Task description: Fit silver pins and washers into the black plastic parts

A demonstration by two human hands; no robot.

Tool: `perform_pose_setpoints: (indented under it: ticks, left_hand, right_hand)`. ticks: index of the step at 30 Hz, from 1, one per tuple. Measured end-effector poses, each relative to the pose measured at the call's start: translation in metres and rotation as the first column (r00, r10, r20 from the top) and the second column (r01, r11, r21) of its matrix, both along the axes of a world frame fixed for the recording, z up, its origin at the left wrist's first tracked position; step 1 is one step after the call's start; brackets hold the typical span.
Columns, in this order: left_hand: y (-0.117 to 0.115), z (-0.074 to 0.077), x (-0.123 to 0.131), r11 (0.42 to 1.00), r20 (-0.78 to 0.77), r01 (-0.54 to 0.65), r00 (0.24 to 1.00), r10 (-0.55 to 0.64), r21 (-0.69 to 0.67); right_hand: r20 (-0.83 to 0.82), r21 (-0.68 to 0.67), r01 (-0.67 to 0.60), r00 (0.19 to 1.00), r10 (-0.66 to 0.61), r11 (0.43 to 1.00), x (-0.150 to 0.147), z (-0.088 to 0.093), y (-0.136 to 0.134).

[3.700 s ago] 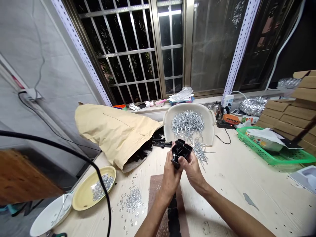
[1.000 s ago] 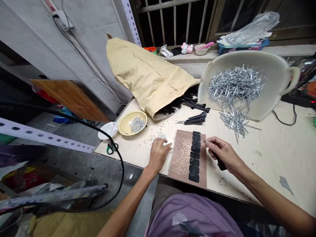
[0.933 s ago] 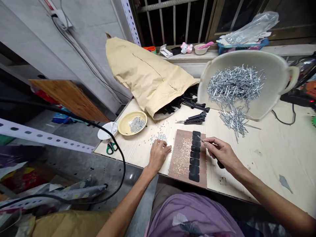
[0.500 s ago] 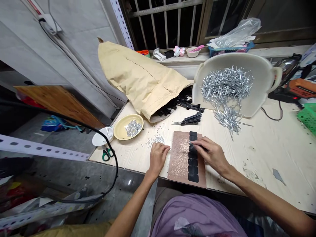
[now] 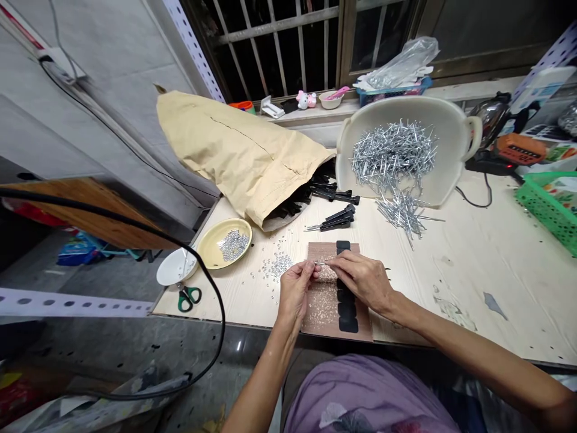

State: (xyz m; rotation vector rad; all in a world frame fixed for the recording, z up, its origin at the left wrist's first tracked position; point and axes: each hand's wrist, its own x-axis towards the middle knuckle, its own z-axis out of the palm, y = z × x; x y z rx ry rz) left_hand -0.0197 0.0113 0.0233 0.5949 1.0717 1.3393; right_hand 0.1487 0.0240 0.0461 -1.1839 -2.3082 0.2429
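Note:
Over the brown board (image 5: pixel 318 319), my two hands meet at the fingertips. My right hand (image 5: pixel 363 279) pinches a thin metal pin (image 5: pixel 320 263) that points left. The pin's tip reaches the closed thumb and forefinger of my left hand (image 5: pixel 297 285); whatever small thing they hold is hidden. A column of black pads (image 5: pixel 347 310) lies on the board, partly under my right hand. Small shiny rings (image 5: pixel 277 266) are scattered left of the board. Several black-handled pieces (image 5: pixel 336 219) lie behind it.
A yellow dish (image 5: pixel 211 249) of rings, a white bowl (image 5: pixel 169 269) and green scissors (image 5: pixel 188 297) are at left. Behind are a paper sack (image 5: pixel 243 150) and a white basin (image 5: pixel 451 174) with many metal pins (image 5: pixel 396 153). A green basket (image 5: pixel 547 207) stands at right.
My left hand has moved right, from beside the scattered rings to over the board, and now meets the pin in my right hand. The camera view has shifted slightly.

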Motion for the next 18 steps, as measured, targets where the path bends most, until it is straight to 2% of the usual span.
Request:
perform_pose_setpoints:
  ticks: [6,10,14,16,18]
  left_hand:
    - [0.0019,-0.0015,0.0022,0.997,-0.18,-0.023,0.983,0.035,0.072]
    - [0.0026,-0.0011,0.0021,0.994,-0.341,-0.013,0.939,0.048,0.104]
    - [0.0036,-0.001,0.003,0.992,-0.431,-0.014,0.9,0.067,0.126]
    - [0.0038,-0.0005,0.0036,0.991,-0.46,-0.012,0.885,0.074,0.137]
    - [0.0041,0.0001,0.004,0.989,-0.489,-0.006,0.869,0.079,0.148]
  right_hand:
    - [0.015,0.064,0.049,0.999,-0.05,0.997,0.0014,0.0,-0.0007]
    - [0.06,0.119,0.081,0.994,-0.089,0.99,0.0007,-0.0004,-0.0002]
    - [0.088,0.161,0.105,0.989,-0.12,0.981,-0.0004,-0.0029,-0.0005]
    - [0.092,0.13,0.123,0.986,-0.135,0.984,-0.0003,-0.0051,-0.0005]
    - [0.079,0.033,0.142,0.986,-0.144,0.989,0.0007,-0.0074,-0.0002]
